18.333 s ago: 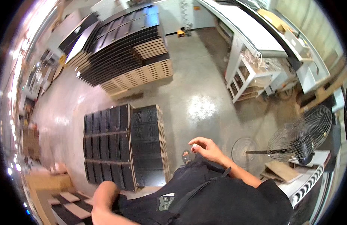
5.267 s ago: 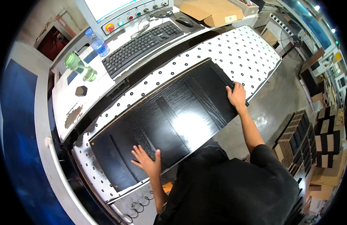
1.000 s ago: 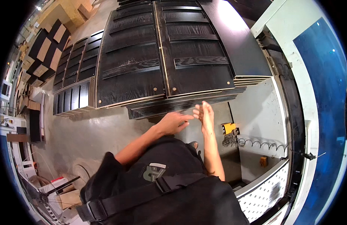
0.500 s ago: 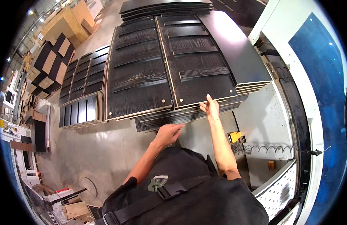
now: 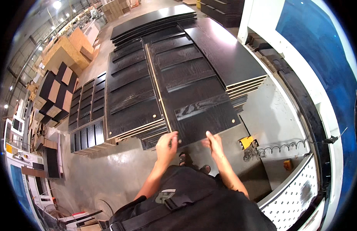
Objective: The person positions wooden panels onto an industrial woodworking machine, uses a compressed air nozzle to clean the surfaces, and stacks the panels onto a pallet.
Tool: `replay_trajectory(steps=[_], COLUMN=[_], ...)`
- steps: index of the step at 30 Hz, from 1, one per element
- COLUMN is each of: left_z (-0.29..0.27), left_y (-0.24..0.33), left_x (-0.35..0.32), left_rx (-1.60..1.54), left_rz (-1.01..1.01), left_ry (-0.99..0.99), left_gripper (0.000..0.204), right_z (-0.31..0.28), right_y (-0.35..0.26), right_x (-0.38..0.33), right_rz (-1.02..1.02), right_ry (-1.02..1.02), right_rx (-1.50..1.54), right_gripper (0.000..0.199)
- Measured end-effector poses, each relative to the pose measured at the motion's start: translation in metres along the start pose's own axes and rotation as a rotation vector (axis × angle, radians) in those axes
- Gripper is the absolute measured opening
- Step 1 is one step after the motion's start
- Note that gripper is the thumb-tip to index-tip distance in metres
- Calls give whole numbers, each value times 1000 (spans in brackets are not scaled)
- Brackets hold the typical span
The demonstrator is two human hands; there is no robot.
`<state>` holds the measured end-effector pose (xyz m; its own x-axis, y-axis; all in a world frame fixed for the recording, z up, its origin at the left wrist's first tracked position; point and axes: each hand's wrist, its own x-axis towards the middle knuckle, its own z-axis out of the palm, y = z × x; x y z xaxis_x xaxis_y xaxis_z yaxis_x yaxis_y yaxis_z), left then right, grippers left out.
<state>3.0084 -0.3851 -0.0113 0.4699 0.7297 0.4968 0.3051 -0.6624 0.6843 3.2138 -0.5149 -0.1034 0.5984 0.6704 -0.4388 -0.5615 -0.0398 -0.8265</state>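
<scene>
- Stack (image 5: 132, 96): dark grooved panels piled on the floor (image 5: 120, 169), with a second pile just beside it on the right; new pieces should sit flush with these edges.
- Top panel (image 5: 197, 100): lies flat on the right pile, its near edge overhanging toward the person; best kept level and squared at both corners at once.
- Left hand (image 5: 165, 145): fingers curled over the near edge.
- Right hand (image 5: 213, 143): at the same edge, blurred; finger state cannot be told.
</scene>
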Motion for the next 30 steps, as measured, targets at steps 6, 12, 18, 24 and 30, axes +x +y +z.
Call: replay_trajectory(steps=[6,12,18,24,30], left_z=[16,42,71,75,74], left_y=[-18,-30,-45,-18,1], left_x=[-59,-75,-80,-72,-72], left_rx=[-295,-699,-621,-356,-198], left_rz=[-568,-1013,-1011,-919,-903], left_ry=[94,23,153,209,171], left_gripper=[42,33,26,30,37], right_z=[-57,-147,-143,-115,-96], right_y=[5,-35,-123,-142,-135], right_x=[-76,-71,-43,10,38], right_rz=[75,-273,-507,-300,-357], right_ry=[-97,545,425,250,164], right_rx=[42,72,-685,-1163,-1191], right_gripper=[37,36,30,59,59])
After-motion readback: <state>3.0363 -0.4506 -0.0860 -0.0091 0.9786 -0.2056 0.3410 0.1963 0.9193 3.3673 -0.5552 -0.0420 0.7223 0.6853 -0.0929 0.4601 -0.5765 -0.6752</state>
